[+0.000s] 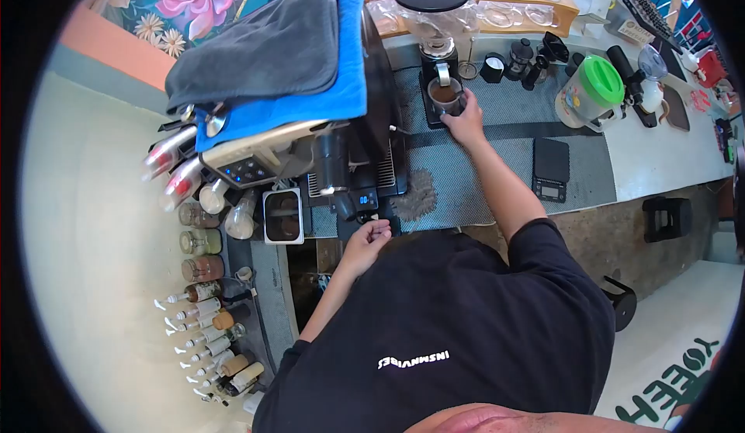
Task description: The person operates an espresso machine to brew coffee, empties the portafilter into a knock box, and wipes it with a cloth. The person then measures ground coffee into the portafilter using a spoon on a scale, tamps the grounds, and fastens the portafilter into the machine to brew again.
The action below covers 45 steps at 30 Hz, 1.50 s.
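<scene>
Cup [445, 109], greyish, brown contents [444, 94] apparently powdery

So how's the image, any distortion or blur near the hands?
Head view: strong fisheye, black corners; head view: washed-out brightness at top right; head view: right hand and cup readable, left hand too, though its fingertip contact is unclear; display glows blue.

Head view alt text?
The right grip holds a greyish round cup of brown contents at a tall black grinder; the left grip is beside a small black device with blue digits, near a boxy cream-and-black machine under grey and blue towels.
</scene>
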Motion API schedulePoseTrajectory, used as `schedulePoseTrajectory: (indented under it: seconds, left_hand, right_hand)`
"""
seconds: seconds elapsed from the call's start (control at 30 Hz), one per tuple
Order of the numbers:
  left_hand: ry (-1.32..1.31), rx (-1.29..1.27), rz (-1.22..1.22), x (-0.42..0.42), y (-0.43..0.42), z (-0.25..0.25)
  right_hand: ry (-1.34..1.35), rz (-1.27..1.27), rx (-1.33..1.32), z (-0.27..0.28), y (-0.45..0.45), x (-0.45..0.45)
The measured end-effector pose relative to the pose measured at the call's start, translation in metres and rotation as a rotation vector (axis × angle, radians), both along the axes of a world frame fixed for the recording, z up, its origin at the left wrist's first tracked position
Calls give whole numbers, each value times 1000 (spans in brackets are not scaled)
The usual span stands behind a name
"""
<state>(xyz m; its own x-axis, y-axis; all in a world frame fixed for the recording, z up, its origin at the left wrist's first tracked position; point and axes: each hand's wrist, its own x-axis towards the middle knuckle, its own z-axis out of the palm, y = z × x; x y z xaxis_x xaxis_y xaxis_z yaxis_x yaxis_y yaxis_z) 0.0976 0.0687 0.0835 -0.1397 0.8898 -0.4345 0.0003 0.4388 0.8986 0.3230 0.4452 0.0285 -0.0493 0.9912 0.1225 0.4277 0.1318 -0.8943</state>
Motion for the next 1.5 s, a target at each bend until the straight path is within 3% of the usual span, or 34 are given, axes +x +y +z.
schedulePoseTrajectory:
  seconds: [0.1, 0.27, 0.37, 0.53, 0.63, 0.87, 0.97, 1.07, 1.17, 1.27, 1.33, 1.4, 1.5]
  left_hand:
    - [9, -36, 39, 11, 2, 9]
    - [-39, -116, 164, 25, -6, -1]
    - [-78, -151, 223, 32, -6, 2]
    - [-63, -178, 240, 44, 8, 8]
    - [-32, -195, 219, 52, 24, 24]
    - [-12, -144, 85, 43, 31, 5]
    - [17, -138, 51, 40, 34, 6]
    - [6, -110, 20, 37, 35, 15]
    - [-108, -132, -71, 34, 39, 61]
    - [-258, -7, -258, 24, 31, 99]
    - [-332, 91, -406, 17, 22, 151]
    - [-208, 457, -703, 2, 18, 202]
    - [-499, 773, -1003, 2, 3, 270]
  right_hand:
    - [-89, -42, -97, 7, 10, -15]
    - [-237, -43, 73, 7, 7, -22]
    - [-178, -33, 232, -2, 9, -22]
    - [-176, 2, 122, -4, 15, -16]
    - [-177, -18, 86, 3, 15, -17]
    - [-211, -14, 115, 8, 5, -5]
    - [-158, -55, 312, -8, -24, 7]
    - [-57, 95, 333, -12, -74, 21]
    - [-81, 343, 215, -24, -126, 31]
    - [-128, 515, 194, -34, -180, 24]
    - [-178, 637, 181, -27, -208, 12]
    - [-311, 704, 193, -21, -228, 0]
    - [-583, 707, 216, -32, -250, -11]
